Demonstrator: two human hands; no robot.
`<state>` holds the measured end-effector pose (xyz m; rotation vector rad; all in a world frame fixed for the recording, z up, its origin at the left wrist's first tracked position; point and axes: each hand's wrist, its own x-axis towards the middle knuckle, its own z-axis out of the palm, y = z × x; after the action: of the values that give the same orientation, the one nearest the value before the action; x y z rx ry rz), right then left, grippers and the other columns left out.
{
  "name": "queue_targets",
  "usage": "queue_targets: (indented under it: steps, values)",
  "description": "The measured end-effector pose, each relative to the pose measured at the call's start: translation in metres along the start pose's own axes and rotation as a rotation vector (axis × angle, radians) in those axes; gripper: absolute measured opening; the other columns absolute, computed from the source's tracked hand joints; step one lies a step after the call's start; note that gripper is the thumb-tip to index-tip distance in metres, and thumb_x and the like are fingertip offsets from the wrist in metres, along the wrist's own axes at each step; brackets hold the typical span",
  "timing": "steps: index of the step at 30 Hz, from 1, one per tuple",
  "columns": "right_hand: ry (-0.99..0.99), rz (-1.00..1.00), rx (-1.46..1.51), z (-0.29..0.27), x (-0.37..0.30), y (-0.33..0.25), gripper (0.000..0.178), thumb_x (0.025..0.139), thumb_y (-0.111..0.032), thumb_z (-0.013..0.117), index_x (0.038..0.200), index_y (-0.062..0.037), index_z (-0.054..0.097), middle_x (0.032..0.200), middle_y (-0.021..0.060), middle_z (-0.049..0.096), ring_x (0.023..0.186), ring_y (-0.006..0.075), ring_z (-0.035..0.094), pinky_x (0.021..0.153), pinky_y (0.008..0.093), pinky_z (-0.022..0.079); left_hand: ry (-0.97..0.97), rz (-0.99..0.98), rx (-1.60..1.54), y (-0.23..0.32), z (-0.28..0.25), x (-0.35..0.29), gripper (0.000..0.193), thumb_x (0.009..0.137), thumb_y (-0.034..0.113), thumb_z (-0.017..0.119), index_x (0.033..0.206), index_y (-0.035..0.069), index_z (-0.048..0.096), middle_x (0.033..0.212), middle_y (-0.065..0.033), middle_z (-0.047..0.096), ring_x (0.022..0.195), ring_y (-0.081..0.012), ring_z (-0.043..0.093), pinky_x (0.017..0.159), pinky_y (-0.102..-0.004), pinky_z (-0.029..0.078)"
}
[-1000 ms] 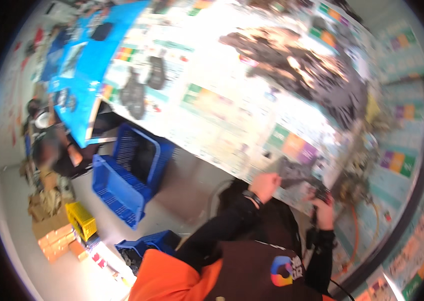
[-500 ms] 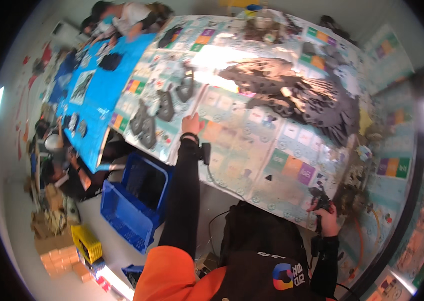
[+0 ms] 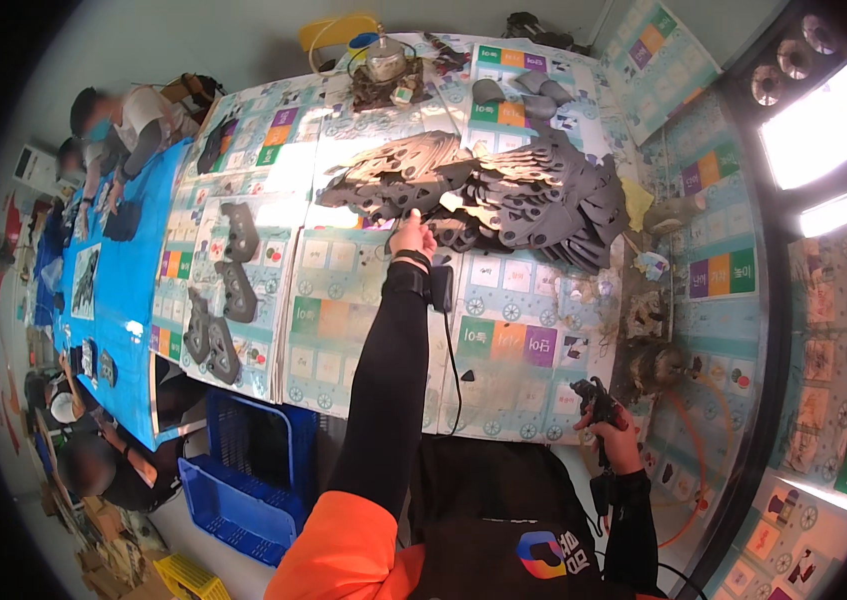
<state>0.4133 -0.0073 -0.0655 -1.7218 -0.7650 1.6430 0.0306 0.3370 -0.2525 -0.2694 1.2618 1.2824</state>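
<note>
A: Which step is in hand?

B: By appearance, a reach into the supply of parts. The left hand [image 3: 410, 238] lies at the near edge of the heaped dark grey pieces [image 3: 563, 205], upper middle of the frame; the right hand [image 3: 620, 447], lower right, holds a dark handheld tool [image 3: 595, 403].

A: And what does the next move call for?

B: In judgement, separation of a single piece from its overlapping neighbours. Thumb and fingers would need a free edge, and a draw toward the lower frame seems least likely to disturb the heap.

A: State of each grip?

B: Right: closed around the tool. Left: cannot be told; the fingertips meet the heap's edge in this view, and no piece is seen held clear of it.

A: Describe the pose.

B: The left arm runs nearly straight upward from the orange sleeve [image 3: 338, 550], wrist roughly in line with the forearm. A black box-shaped device [image 3: 441, 288] sits beside that wrist, its cable [image 3: 455, 380] trailing down across the tabletop [image 3: 503, 400]. The right forearm rises from the lower edge, with the tool directed toward the upper left.

A: Are similar pieces found elsewhere?

B: Several loose grey pieces [image 3: 235, 290] lie at centre left, well apart from the heap.
</note>
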Motion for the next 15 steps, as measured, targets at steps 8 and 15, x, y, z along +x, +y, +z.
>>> queue_targets:
  steps: [8, 15]
  values:
    - [0.014, 0.003, 0.045, -0.009, -0.011, 0.021, 0.032, 0.08, 0.001, 0.057, 0.112, -0.0011, 0.059, 0.09, 0.0096, 0.071, 0.066, 0.0127, 0.062, 0.045, 0.0233, 0.042, 0.107, 0.252, -0.073, 0.018, -0.022, -0.003, 0.026, 0.092, 0.026, 0.06, 0.091, 0.0, 0.056, 0.075, -0.0119, 0.063, 0.06, -0.021, 0.063, 0.048, -0.0334, 0.053]
    - [-0.025, -0.037, 0.074, -0.024, 0.011, 0.049, 0.056, 0.082, 0.005, 0.057, 0.137, -0.0004, 0.053, 0.099, 0.0062, 0.071, 0.078, 0.0103, 0.063, 0.055, 0.0249, 0.047, -0.116, 0.613, 0.438, -0.065, -0.147, -0.198, 0.026, 0.105, 0.015, 0.054, 0.125, 0.005, 0.04, 0.107, -0.0157, 0.07, 0.098, -0.0184, 0.068, 0.082, -0.031, 0.053]
